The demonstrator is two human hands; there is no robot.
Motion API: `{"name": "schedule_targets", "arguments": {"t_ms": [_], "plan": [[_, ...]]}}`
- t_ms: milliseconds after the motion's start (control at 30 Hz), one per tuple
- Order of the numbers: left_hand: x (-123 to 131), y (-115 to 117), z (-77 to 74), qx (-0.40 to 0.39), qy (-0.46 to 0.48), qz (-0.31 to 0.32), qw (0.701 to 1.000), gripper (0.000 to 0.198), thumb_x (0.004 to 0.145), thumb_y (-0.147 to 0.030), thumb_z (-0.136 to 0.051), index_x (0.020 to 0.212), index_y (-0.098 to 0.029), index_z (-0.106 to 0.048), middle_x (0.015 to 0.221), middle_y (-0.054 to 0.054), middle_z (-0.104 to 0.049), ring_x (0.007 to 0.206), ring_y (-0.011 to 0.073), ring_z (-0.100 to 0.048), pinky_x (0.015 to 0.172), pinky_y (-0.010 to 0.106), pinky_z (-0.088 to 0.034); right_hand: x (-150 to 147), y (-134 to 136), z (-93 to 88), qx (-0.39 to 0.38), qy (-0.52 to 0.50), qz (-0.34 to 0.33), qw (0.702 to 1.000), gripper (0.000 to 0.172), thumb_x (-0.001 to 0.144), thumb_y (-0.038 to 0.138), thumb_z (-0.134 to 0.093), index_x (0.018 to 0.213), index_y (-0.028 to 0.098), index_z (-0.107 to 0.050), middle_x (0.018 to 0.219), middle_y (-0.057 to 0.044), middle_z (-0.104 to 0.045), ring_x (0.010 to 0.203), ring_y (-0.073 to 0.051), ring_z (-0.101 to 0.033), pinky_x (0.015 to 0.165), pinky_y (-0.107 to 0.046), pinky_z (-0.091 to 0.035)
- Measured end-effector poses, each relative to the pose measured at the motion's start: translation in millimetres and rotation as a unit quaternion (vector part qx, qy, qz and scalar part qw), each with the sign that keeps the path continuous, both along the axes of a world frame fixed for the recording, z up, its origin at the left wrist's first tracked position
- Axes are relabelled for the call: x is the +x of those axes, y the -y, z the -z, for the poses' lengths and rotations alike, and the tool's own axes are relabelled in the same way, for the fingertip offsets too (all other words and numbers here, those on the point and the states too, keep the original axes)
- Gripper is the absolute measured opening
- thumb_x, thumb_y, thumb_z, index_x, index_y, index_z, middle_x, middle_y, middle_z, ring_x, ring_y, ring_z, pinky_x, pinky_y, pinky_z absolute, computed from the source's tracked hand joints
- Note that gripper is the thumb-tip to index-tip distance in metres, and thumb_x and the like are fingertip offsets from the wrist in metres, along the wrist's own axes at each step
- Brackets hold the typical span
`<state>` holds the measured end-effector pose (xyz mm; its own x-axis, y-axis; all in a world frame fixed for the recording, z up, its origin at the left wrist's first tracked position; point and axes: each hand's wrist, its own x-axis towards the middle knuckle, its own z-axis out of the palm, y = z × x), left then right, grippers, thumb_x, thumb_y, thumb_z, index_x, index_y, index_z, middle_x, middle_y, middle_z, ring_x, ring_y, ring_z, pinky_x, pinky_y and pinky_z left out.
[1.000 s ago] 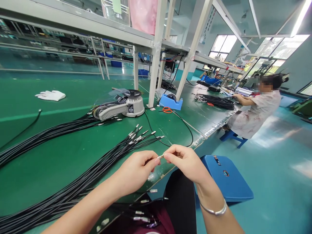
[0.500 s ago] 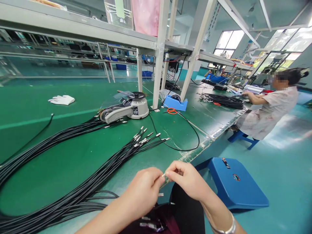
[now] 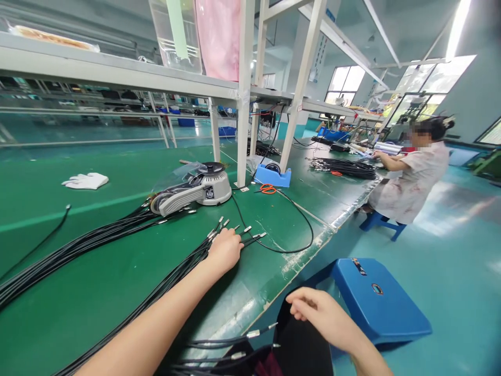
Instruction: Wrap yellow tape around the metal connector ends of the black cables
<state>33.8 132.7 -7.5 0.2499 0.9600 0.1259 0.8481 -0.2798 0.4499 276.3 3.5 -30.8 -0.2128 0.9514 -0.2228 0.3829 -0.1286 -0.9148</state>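
Observation:
My left hand (image 3: 226, 249) reaches over the green table, with its fingers closed around black cables near their silver-tipped ends. Some connector tips (image 3: 248, 229) stick out beyond the fingers; how many cables are in the grip is hidden. The black cable bundle (image 3: 172, 282) runs from there toward the near left, partly under my forearm. Over my lap, my right hand (image 3: 313, 313) is half curled, a gap between thumb and forefinger, and nothing shows in it. Below it, other black cables with metal connectors (image 3: 254, 333) lie across my lap.
A grey tape dispenser (image 3: 213, 188) stands behind the cables, beside another cable bundle (image 3: 97, 235). Orange-handled scissors (image 3: 268, 189) lie by a blue tape holder (image 3: 273, 176). Shelf posts rise behind. A white glove (image 3: 86, 180) lies left, a blue stool (image 3: 379, 297) stands right, and a co-worker (image 3: 415, 172) sits farther off.
My hands were together pinching a small light-coloured piece; now they are apart. The left has moved forward onto the cable ends, while the right has shifted slightly right. The view has tilted up a little.

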Motion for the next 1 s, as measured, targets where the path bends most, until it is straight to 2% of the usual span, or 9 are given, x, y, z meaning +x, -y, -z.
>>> {"name": "schedule_targets", "arguments": {"t_ms": [100,233,367,467,533,600,800,900,1000], "plan": [[6.3,0.7,-8.3,-0.017,0.037,-0.005,0.999,0.017,0.077,-0.022,-0.053,0.066,-0.019,-0.066,0.079,0.008,-0.063,0.09,0.0244,-0.054,0.083,0.035,-0.04,-11.6,-26.9,-14.5,0.03,-0.101,0.049,0.993,0.035,0.08,0.047,-0.058,0.092,0.015,-0.069,0.078,-0.007,-0.068,0.069,-0.018,-0.062,0.068,-0.032,-0.05],[0.6,25.6,-38.0,-0.06,0.108,0.013,0.992,0.026,0.083,-0.034,-0.042,0.076,-0.02,-0.062,0.07,0.0,-0.062,0.067,0.017,-0.056,0.064,0.028,-0.042,-35.4,-69.3,-36.4,0.111,-0.193,0.14,0.965,0.044,0.073,0.046,-0.068,0.106,0.017,-0.064,0.087,-0.005,-0.066,0.073,-0.016,-0.062,0.065,-0.029,-0.05],[-4.7,53.7,-62.2,-0.102,0.171,0.024,0.98,0.025,0.081,-0.037,-0.045,0.071,-0.018,-0.059,0.059,-0.003,-0.056,0.057,0.0136,-0.052,0.055,0.025,-0.04,-58.6,-93.3,-63.9,0.159,-0.231,0.095,0.955,0.032,0.072,0.04,-0.07,0.093,0.016,-0.067,0.075,-0.001,-0.064,0.067,-0.012,-0.058,0.064,-0.027,-0.048],[-1.7,63.6,-69.8,-0.16,0.316,0.016,0.935,0.028,0.079,-0.042,-0.052,0.09,-0.018,-0.06,0.065,-0.003,-0.057,0.057,0.0127,-0.052,0.05,0.024,-0.039,-74.3,-91.8,-83.0,0.166,-0.216,0.059,0.96,0.022,0.072,0.037,-0.07,0.077,0.016,-0.067,0.065,0.001,-0.062,0.062,-0.011,-0.054,0.063,-0.026,-0.045],[1.7,64.4,-72.0,-0.185,0.409,0.025,0.893,0.036,0.078,-0.047,-0.054,0.099,-0.018,-0.057,0.07,-0.002,-0.058,0.055,0.0116,-0.053,0.045,0.022,-0.038,-82.7,-86.3,-92.3,0.151,-0.22,0.026,0.963,0.023,0.072,0.038,-0.07,0.076,0.016,-0.066,0.063,0.001,-0.061,0.061,-0.012,-0.054,0.061,-0.026,-0.044],[3.5,63.3,-73.3,-0.189,0.456,0.026,0.869,0.035,0.077,-0.049,-0.056,0.088,-0.016,-0.058,0.066,-0.002,-0.057,0.049,0.0087,-0.049,0.042,0.02,-0.034,-88.6,-80.8,-97.6,0.137,-0.227,0.006,0.964,0.025,0.072,0.04,-0.069,0.074,0.016,-0.065,0.063,0.001,-0.061,0.061,-0.012,-0.055,0.061,-0.026,-0.044],[-11.4,71.3,-68.2,-0.245,0.48,-0.006,0.843,0.038,0.069,-0.054,-0.062,0.07,-0.018,-0.049,0.055,-0.005,-0.054,0.041,0.0067,-0.043,0.037,0.018,-0.03,-97.4,-88.2,-95.2,0.127,-0.223,-0.003,0.967,0.027,0.071,0.042,-0.071,0.075,0.016,-0.066,0.064,0.001,-0.06,0.061,-0.011,-0.054,0.062,-0.025,-0.045],[-21.4,79.8,-59.6,-0.184,0.475,-0.058,0.859,0.038,0.072,-0.054,-0.06,0.086,-0.018,-0.058,0.061,-0.003,-0.058,0.041,0.007,-0.042,0.039,0.019,-0.032,-110.1,-127.9,-96.1,0.053,-0.215,-0.061,0.973,0.031,0.074,0.044,-0.068,0.079,0.014,-0.069,0.069,-0.002,-0.064,0.062,-0.012,-0.059,0.06,-0.025,-0.047],[-25.0,87.2,-49.1,-0.007,0.45,-0.081,0.889,0.035,0.076,-0.049,-0.058,0.097,-0.021,-0.065,0.07,0.001,-0.063,0.057,0.0124,-0.055,0.054,0.024,-0.045,-132.8,-196.4,-105.8,0.017,-0.179,0.008,0.984,0.025,0.082,0.036,-0.063,0.087,0.012,-0.067,0.082,-0.005,-0.066,0.066,-0.01,-0.061,0.062,-0.023,-0.049]]}}
